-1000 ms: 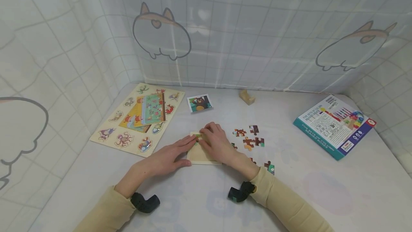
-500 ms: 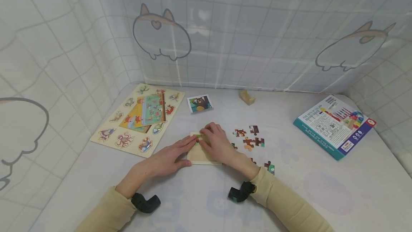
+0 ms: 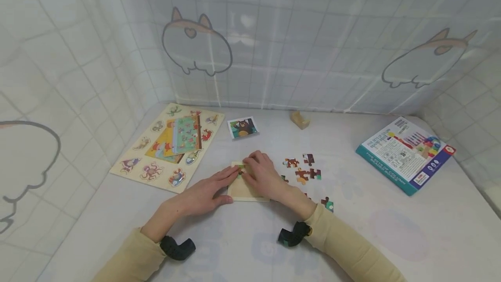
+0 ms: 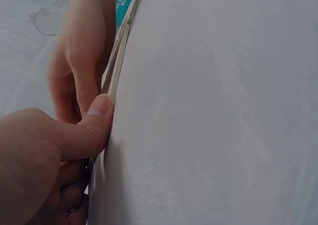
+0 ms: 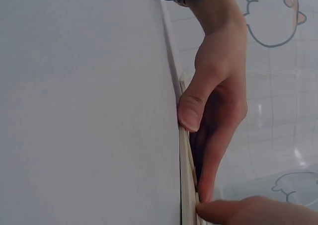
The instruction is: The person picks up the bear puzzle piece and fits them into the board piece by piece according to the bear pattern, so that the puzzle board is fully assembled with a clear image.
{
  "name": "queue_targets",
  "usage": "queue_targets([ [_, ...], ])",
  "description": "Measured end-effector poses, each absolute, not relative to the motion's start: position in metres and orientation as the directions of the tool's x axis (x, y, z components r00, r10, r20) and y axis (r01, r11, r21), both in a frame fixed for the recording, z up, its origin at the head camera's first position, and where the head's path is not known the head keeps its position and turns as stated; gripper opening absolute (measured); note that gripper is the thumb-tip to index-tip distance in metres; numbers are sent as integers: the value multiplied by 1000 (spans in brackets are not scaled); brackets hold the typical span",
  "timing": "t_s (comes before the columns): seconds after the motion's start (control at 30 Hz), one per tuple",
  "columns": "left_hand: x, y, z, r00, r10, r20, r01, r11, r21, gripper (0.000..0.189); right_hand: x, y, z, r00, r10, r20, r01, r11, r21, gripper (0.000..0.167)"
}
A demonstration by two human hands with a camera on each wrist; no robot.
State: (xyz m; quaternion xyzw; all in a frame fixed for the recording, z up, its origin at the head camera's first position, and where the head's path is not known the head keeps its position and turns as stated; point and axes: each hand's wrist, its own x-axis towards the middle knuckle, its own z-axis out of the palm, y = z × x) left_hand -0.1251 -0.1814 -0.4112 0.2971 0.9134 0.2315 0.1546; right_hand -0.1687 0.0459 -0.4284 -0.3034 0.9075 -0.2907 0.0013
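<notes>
A shallow wooden puzzle tray (image 3: pixel 246 193) lies flat before the person. Near its far left corner is a green and brown jigsaw piece (image 3: pixel 240 168), partly covered by fingertips. The right hand (image 3: pixel 264 175) reaches over the tray's right side, its bent fingers and thumb pinching at that piece. Along the left edge lies the left hand (image 3: pixel 205 193), fingers stretched toward the same piece, thumb at the near left corner. The left wrist view shows the left thumb (image 4: pixel 97 118) against the tray's thin edge. In the right wrist view the right hand's fingertip (image 5: pixel 213 210) meets the tray's far end.
Several loose jigsaw pieces (image 3: pixel 302 174) lie right of the tray, some partly behind the right forearm. Behind stand a bear picture card (image 3: pixel 243 128) and a small wooden block (image 3: pixel 300 120). A sea-animal board (image 3: pixel 138 173) with cards is at left, a teal-edged box (image 3: pixel 407 153) at right.
Both hands keep their places at the tray and the piece. The scene sits slightly lower in the head view, as the camera has tilted a little.
</notes>
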Motion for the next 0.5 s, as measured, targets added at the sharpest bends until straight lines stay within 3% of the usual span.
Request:
queue_targets([
  [0.23,-124,-182,-413,-772,618,-150,467,711,526,74,-165,64,-417,-790,-579,203,-584,607,-539,52],
  [0.5,-124,-182,-410,-777,610,-153,458,715,528,74,-166,99,-416,-790,-560,250,-590,584,-557,51],
])
